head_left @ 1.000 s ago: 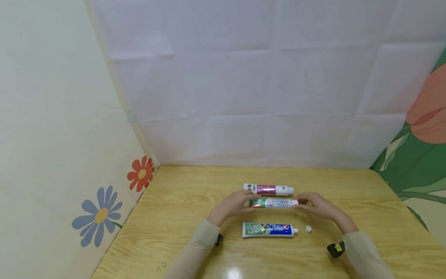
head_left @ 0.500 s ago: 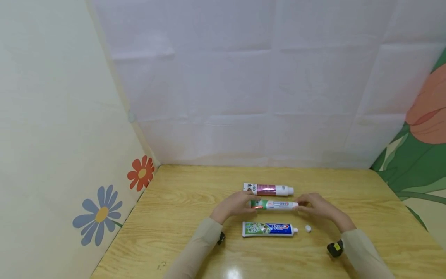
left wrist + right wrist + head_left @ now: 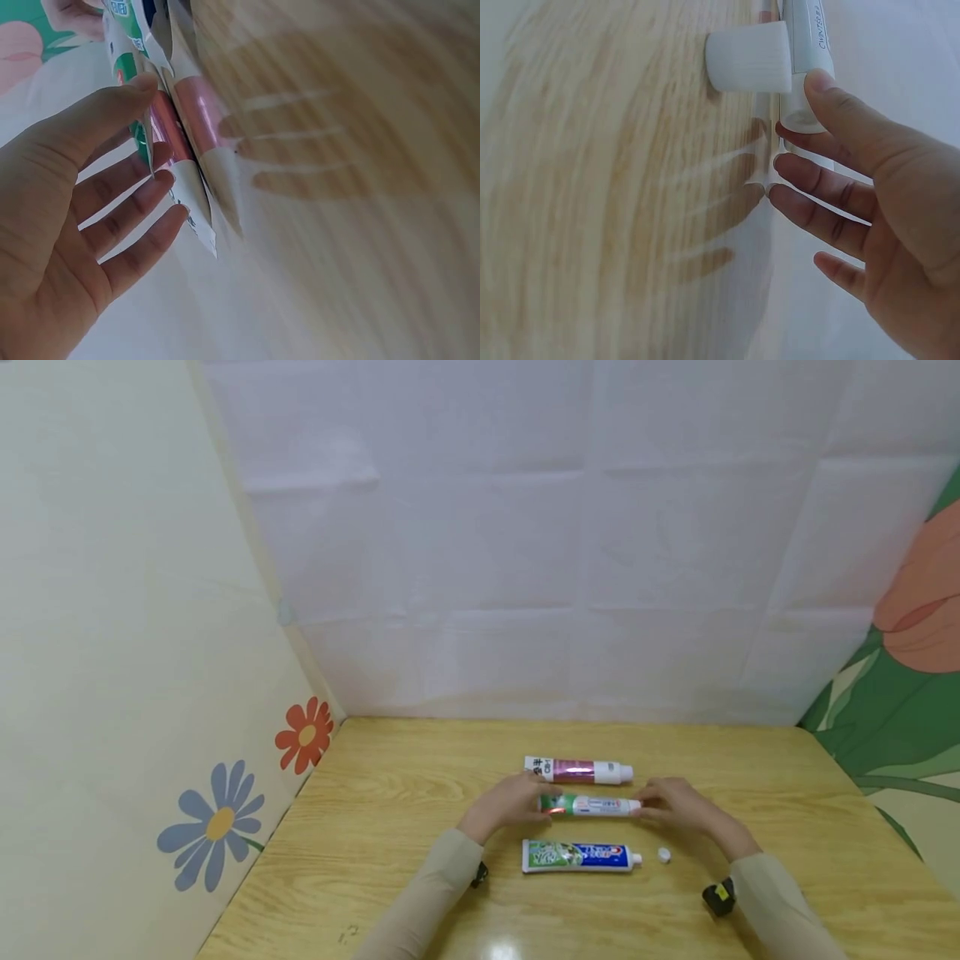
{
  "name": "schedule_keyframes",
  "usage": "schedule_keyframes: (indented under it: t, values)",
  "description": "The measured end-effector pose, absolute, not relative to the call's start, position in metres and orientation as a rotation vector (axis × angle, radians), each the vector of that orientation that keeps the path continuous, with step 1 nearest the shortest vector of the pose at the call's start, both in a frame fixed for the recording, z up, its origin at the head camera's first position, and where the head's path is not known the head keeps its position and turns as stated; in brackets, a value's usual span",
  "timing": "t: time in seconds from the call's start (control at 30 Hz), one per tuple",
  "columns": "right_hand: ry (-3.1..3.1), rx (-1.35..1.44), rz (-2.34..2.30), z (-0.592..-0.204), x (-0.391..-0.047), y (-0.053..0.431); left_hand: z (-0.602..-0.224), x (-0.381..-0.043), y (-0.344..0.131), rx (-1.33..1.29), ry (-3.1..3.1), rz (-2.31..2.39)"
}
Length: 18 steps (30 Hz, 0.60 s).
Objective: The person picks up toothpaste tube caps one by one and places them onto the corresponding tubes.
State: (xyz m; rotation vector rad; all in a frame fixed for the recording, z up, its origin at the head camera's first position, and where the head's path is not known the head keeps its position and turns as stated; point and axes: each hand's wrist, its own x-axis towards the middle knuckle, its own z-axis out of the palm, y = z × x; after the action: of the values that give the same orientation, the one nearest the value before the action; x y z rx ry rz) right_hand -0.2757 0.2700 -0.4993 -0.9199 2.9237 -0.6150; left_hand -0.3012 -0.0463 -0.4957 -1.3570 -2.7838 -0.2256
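Note:
Both hands hold a green-and-white toothpaste tube lengthwise between them. My left hand pinches its flat green end; in the left wrist view the thumb lies on one side and fingertips on the other. At the opposite end, my right hand pinches the white cap between thumb and index finger, its other fingers spread near the tabletop. Behind lies a pink-and-white toothpaste tube. Nearer the person is a blue-and-green toothpaste tube, its nozzle bare, with a loose white cap just right of it.
The wooden table meets a white-covered wall at the back. Flower-painted panels stand on the left and right. A black wrist camera sits beside the right sleeve.
The green-and-white tube has come slightly down and toward the person, farther from the pink-and-white tube, with both hands still on its ends. The other tubes and the loose cap have stayed put.

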Motion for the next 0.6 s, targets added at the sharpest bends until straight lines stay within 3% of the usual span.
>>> schedule_keyframes:
  t: [0.6]
  values:
    - [2.925, -0.822, -0.614, -0.5041, -0.2792, 0.2669, -0.4912, -0.2964, -0.0429, -1.347, -2.862, -0.170]
